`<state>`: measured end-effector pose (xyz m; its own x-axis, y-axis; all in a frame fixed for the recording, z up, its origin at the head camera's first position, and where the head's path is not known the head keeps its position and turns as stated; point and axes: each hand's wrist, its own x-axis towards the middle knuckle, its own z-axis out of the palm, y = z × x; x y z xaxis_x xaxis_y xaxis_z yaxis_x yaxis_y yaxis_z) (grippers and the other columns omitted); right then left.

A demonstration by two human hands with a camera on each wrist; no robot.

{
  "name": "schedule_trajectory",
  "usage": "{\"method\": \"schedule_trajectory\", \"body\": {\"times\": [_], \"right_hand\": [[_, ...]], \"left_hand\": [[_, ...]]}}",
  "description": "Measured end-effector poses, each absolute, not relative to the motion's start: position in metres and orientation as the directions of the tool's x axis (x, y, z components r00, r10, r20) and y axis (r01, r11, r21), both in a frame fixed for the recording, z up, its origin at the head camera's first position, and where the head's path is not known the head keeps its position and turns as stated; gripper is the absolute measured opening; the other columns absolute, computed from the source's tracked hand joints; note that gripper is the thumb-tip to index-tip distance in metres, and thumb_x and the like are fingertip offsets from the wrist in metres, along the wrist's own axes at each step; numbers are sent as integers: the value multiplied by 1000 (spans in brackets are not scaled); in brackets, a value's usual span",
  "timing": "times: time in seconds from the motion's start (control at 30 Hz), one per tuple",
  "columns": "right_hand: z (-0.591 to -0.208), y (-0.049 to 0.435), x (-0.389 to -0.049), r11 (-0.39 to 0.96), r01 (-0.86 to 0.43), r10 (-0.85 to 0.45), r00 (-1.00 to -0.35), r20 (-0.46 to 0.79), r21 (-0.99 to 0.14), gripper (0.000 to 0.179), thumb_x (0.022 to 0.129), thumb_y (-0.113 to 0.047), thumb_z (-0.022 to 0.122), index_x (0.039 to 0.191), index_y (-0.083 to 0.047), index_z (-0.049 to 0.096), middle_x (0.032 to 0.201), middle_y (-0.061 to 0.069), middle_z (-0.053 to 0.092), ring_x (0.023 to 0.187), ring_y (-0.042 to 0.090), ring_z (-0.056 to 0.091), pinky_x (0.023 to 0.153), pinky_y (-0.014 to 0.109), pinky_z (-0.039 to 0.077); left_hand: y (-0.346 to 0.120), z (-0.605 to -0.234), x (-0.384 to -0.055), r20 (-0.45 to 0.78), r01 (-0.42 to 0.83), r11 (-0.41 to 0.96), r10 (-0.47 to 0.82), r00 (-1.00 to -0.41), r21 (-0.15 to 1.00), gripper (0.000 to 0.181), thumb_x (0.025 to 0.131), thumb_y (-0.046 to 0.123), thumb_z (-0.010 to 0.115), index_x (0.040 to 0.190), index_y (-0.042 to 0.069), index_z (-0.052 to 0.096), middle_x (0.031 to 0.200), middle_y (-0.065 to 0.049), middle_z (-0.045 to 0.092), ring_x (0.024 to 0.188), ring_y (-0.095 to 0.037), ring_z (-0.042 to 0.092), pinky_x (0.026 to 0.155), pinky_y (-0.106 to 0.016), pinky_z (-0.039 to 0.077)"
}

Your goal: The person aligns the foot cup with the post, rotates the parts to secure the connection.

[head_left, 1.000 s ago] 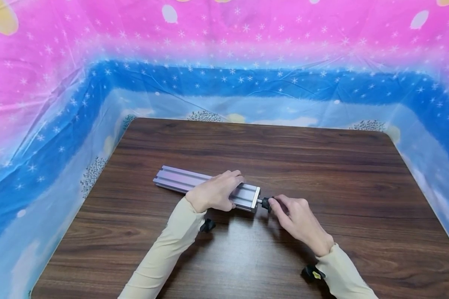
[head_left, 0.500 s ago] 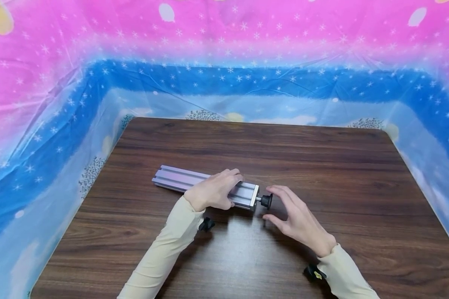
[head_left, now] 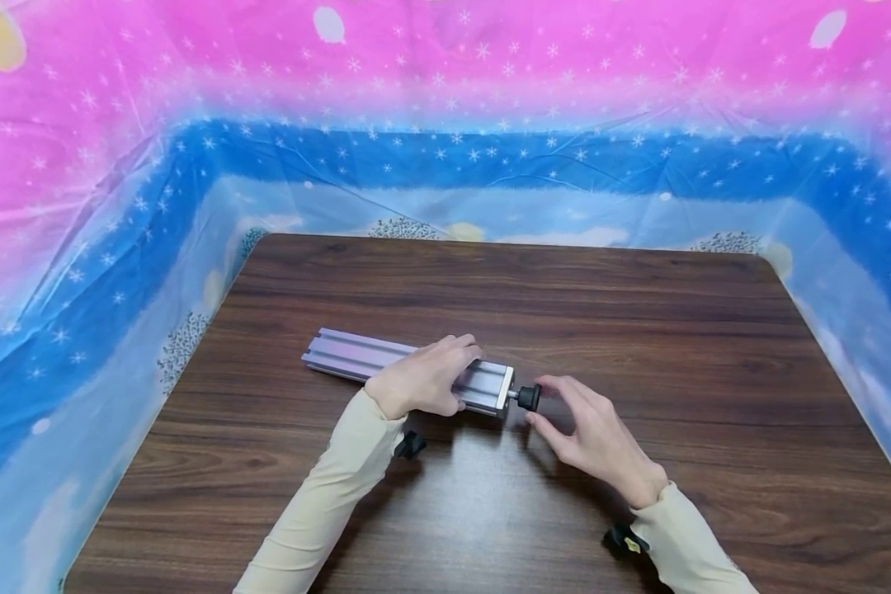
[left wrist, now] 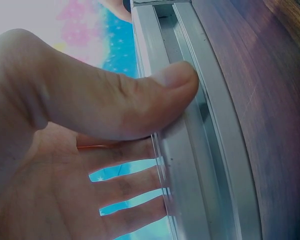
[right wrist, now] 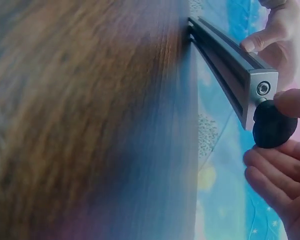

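A silver aluminium extrusion [head_left: 364,351] lies aslant on the table, with grooves along its length. My left hand [head_left: 426,379] grips it near its right end; in the left wrist view the thumb [left wrist: 165,90] presses one grooved face and the fingers reach to the other side. A metal plate [head_left: 505,393] caps the right end, and a screw head [right wrist: 263,88] shows in it. From this plate a black knob [head_left: 529,398] sticks out on a short metal stem. The thumb and fingertips of my right hand [head_left: 594,433] pinch the knob from both sides.
The brown wood-grain table [head_left: 564,305] has its far edge against a pink and blue patterned cloth [head_left: 490,165]. Black devices sit at the left wrist [head_left: 411,445] and right wrist [head_left: 624,540], below the cream sleeves.
My right hand spread its fingers off the knob half a second ago and has closed in around it again. The left hand and the extrusion stay in place.
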<state>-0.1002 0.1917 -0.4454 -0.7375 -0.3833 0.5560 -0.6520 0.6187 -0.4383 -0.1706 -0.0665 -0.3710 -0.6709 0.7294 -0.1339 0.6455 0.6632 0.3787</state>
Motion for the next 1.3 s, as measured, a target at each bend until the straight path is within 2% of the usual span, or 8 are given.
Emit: {"method": "schedule_trajectory", "body": {"times": [0.3, 0.5, 0.67, 0.73, 0.87, 0.97, 1.1, 1.3], "right_hand": [[-445, 187, -103, 653, -577, -342, -803, 488, -491, 9, 94, -18, 68, 96, -10, 71, 81, -8, 70, 69, 1, 65, 63, 20, 55], [-443, 187, -103, 716, -502, -313, -852, 419, -485, 20, 100, -22, 61, 81, -17, 66, 64, -13, 52, 56, -1, 46, 52, 18, 40], [-443, 190, -101, 686, -516, -328, -848, 416, -512, 18, 96, -24, 66, 103, -8, 71, 85, -3, 70, 70, 8, 65, 64, 30, 55], [-443, 191, -101, 644, -562, -364, -822, 439, -519, 38, 91, -24, 74, 122, -3, 66, 107, 5, 73, 90, 14, 71, 78, 34, 59], [-444, 192, -101, 573, -662, -440, -746, 500, -483, 71, 79, -22, 87, 139, -1, 55, 131, 12, 63, 117, 24, 64, 100, 27, 50], [-445, 192, -103, 546, -711, -460, -696, 552, -443, 70, 75, -13, 88, 136, 1, 56, 132, 13, 61, 121, 26, 60, 110, 18, 39], [-445, 192, -104, 533, -736, -450, -664, 598, -416, 57, 75, -6, 86, 125, 3, 61, 123, 12, 64, 114, 24, 63, 109, 13, 37], [-446, 192, -103, 574, -708, -413, -685, 600, -412, 47, 79, -14, 83, 120, 1, 65, 112, 7, 70, 101, 19, 69, 91, 26, 53]], "left_hand": [[-67, -371, -170, -134, 644, 663, 729, -672, 382, 57, 72, 4, 79, 126, 1, 60, 109, -6, 57, 98, -22, 52, 86, -38, 48], [-66, -372, -169, -141, 636, 670, 723, -677, 384, 59, 72, 4, 79, 128, 2, 60, 113, -6, 58, 101, -23, 54, 89, -38, 50], [-66, -372, -170, -147, 630, 673, 720, -679, 387, 59, 72, 4, 79, 128, 2, 60, 111, -5, 57, 101, -23, 54, 89, -39, 49], [-67, -372, -170, -149, 629, 674, 719, -679, 386, 59, 72, 4, 79, 128, 2, 60, 109, -5, 56, 101, -23, 53, 89, -38, 49], [-67, -370, -170, -151, 632, 674, 720, -677, 383, 58, 71, 4, 78, 127, 2, 60, 108, -4, 56, 100, -22, 53, 88, -37, 49], [-67, -371, -171, -152, 633, 673, 722, -676, 382, 57, 71, 4, 78, 125, 2, 61, 108, -4, 56, 100, -22, 53, 87, -37, 49], [-67, -371, -171, -156, 629, 675, 720, -676, 387, 58, 72, 4, 78, 127, 2, 60, 109, -4, 55, 100, -22, 52, 88, -38, 48], [-67, -371, -170, -157, 623, 681, 713, -683, 386, 60, 73, 5, 79, 130, 2, 59, 114, -5, 57, 104, -23, 54, 91, -39, 50]]}}
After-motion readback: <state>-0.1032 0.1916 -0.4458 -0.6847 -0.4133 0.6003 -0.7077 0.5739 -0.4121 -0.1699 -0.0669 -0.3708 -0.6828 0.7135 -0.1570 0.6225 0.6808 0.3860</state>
